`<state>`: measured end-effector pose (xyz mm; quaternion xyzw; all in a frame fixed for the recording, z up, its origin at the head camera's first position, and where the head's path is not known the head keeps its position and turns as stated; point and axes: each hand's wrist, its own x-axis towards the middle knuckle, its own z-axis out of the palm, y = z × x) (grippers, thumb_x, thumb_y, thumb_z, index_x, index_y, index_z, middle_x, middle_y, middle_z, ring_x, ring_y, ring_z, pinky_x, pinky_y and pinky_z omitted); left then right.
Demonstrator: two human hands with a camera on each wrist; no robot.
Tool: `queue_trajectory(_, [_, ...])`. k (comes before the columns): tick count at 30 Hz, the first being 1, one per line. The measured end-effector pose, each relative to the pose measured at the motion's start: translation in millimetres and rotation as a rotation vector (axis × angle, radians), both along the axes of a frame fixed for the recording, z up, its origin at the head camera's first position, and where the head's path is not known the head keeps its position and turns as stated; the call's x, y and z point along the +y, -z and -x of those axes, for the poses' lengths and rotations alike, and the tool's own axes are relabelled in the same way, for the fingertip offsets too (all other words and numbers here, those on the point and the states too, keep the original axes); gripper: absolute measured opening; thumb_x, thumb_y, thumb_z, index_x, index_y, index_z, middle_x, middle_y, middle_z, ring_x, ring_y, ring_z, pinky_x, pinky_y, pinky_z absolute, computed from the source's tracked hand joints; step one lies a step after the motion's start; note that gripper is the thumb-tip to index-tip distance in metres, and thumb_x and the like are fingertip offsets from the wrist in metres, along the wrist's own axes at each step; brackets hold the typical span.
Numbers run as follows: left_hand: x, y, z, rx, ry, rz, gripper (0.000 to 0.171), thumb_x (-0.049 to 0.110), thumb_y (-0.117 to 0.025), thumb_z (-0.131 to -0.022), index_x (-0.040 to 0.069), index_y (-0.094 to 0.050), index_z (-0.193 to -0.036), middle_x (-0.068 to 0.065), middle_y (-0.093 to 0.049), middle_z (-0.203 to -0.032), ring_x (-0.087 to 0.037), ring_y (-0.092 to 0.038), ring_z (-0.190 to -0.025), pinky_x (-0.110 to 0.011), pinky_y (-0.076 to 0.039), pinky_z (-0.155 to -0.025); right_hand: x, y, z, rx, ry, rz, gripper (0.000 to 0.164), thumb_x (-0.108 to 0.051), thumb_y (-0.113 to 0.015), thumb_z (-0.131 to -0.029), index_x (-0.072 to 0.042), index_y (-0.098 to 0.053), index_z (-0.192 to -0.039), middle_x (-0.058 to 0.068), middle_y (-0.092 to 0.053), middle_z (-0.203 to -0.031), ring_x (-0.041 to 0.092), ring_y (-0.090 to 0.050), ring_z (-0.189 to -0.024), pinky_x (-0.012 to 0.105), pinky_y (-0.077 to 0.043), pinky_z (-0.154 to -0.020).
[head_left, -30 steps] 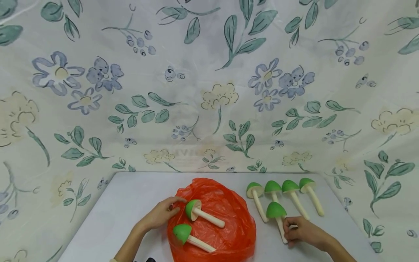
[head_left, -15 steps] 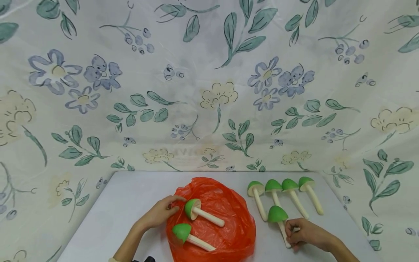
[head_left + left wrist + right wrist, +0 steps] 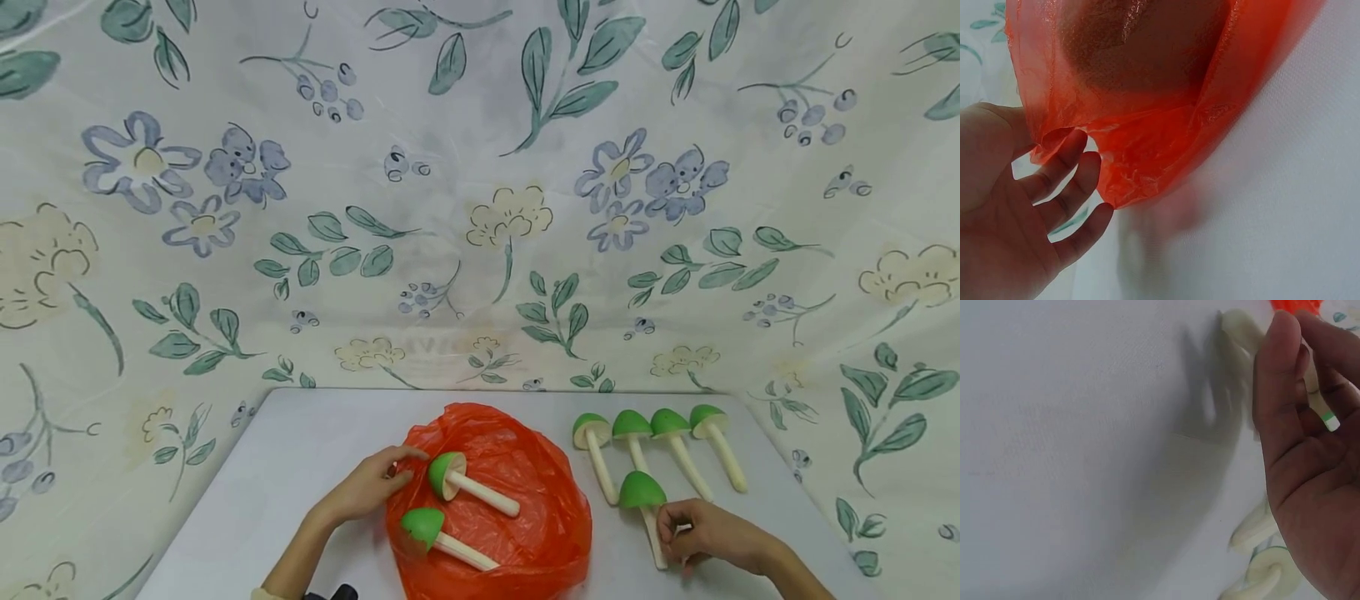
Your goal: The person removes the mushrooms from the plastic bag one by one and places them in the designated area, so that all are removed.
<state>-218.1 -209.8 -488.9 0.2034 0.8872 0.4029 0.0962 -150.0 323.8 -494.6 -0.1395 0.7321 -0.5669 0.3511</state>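
Observation:
On the left rim of a red plastic bag (image 3: 551, 533) my left hand (image 3: 367, 485) pinches the film between thumb and forefinger; in the left wrist view the other fingers spread beside the bag's hanging edge. Two toy mushrooms with green caps, an upper one (image 3: 483, 495) and a lower one (image 3: 422, 527), lie in the bag's opening. To the right, my right hand (image 3: 712, 532) holds another green-capped mushroom (image 3: 642, 490) by its pale stem, cap pointing away from me. The stem's end shows past the thumb in the right wrist view, the rest partly hidden by fingers.
Several more green-capped mushrooms (image 3: 688, 467) lie in a row at the back right of the white table (image 3: 300, 442), stems toward me. Behind the table hangs a floral curtain (image 3: 480, 208). A small black object (image 3: 345, 592) shows at the lower edge.
The mushroom in my right hand has slid slightly toward me, away from the back row. My left hand keeps its place at the bag's rim, and the head view has shifted a little.

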Motion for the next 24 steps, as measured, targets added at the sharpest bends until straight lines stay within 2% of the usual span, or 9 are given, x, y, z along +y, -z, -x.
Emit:
queue_trajectory(5, [1, -3.6, -0.7, 0.008, 0.006, -0.013, 0.028, 0.009, -0.058, -0.1, 0.017, -0.065, -0.126, -0.009, -0.061, -0.129, -0.025, -0.051, -0.103, -0.04, -0.046, -0.085, -1, -4.0, -2.7, -0.033, -0.059, -0.019, 0.024, -0.003, -0.061, -0.089, 0.014, -0.055, -0.105, 0.003, -0.062, -0.091, 0.014, -0.058, -0.079, 0.028, -0.054, -0.065])
queue_trajectory(11, [1, -4.3, -1.5, 0.004, 0.023, -0.015, 0.028, 0.009, -0.059, -0.1, 0.016, -0.065, -0.126, -0.009, -0.061, -0.123, -0.024, -0.049, -0.097, -0.036, -0.043, -0.079, -13, -15.3, -3.4, -0.082, -0.131, -0.017, 0.032, -0.007, -0.06, -0.09, 0.008, -0.06, -0.118, 0.002, -0.063, -0.094, 0.013, -0.057, -0.078, 0.026, -0.053, -0.062])
queue_trajectory(16, [0, -4.1, -2.5, 0.001, 0.012, -0.016, 0.028, 0.01, -0.058, -0.1, 0.017, -0.065, -0.126, -0.008, -0.061, -0.125, -0.023, -0.048, -0.098, -0.037, -0.042, -0.08, -31, -25.1, -1.9, -0.041, -0.192, 0.001, 0.037, -0.006, -0.06, -0.088, 0.005, -0.06, -0.123, 0.003, -0.064, -0.094, 0.013, -0.057, -0.077, 0.025, -0.053, -0.061])
queue_trajectory(24, [0, -4.2, -5.6, 0.005, 0.013, -0.001, 0.028, 0.01, -0.057, -0.1, 0.016, -0.065, -0.127, -0.009, -0.061, -0.127, -0.023, -0.049, -0.099, -0.036, -0.043, -0.081, -70, -48.8, 6.9, 0.079, -0.206, -0.009, 0.031, -0.012, -0.06, -0.094, -0.001, -0.062, -0.123, 0.006, -0.064, -0.098, 0.016, -0.062, -0.079, 0.028, -0.055, -0.063])
